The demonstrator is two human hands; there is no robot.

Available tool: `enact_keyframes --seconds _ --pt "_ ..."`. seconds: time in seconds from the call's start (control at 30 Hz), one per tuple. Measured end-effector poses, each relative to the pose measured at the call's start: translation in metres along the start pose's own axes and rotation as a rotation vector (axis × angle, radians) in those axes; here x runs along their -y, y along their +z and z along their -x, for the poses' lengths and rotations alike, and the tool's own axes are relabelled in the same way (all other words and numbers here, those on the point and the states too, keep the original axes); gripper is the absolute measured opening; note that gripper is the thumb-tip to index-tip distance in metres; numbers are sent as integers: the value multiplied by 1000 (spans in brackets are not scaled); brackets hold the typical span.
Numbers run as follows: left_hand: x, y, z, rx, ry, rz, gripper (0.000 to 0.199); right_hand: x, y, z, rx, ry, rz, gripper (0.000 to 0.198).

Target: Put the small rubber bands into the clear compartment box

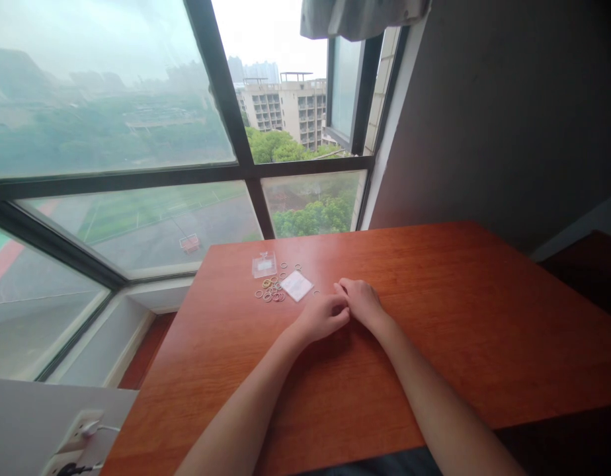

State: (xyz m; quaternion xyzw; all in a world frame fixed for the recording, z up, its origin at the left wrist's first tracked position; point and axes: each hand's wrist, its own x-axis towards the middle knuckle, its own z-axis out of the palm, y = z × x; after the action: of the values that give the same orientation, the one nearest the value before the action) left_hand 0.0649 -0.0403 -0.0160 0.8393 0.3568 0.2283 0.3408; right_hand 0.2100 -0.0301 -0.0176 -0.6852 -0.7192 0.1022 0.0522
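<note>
A window (247, 168) stands behind the brown surface (444, 317). The left grip (326, 315) and right grip (359, 299) meet over it, fingers curled; I cannot tell whether either grasps anything. Left of them lie a white square (296, 286) and, just beside it, a pile of rings (277, 297), with a clear box (264, 265) beyond the pile.

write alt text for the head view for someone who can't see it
A person's left hand and right hand are close together over a reddish-brown wooden table, anything between them indistinct. Ahead and to their left lie scattered small rings, a flat whitish square and a clear case; beyond, a window shows trees and buildings.
</note>
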Motion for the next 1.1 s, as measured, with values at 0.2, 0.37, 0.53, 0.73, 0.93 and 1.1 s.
enact_keyframes --seconds 0.2,0.37,0.53,0.73,0.93,1.1 --pt "1 0 0 -5 10 4 11 1 -2 1 7 0 -11 41" --pt "2 1 0 -5 15 -4 11 1 -2 0 1 -1 -12 41" --pt "3 1 0 -4 15 -2 11 0 -1 0 -2 -3 -7 42" --pt "1 1 0 -2 8 3 12 0 -1 0 6 0 -10 43" --pt "1 0 0 -1 10 4 11 0 1 -1 -9 -5 -7 42" --pt "1 0 0 -3 -2 8 12 0 1 -1 -6 -3 -6 42"
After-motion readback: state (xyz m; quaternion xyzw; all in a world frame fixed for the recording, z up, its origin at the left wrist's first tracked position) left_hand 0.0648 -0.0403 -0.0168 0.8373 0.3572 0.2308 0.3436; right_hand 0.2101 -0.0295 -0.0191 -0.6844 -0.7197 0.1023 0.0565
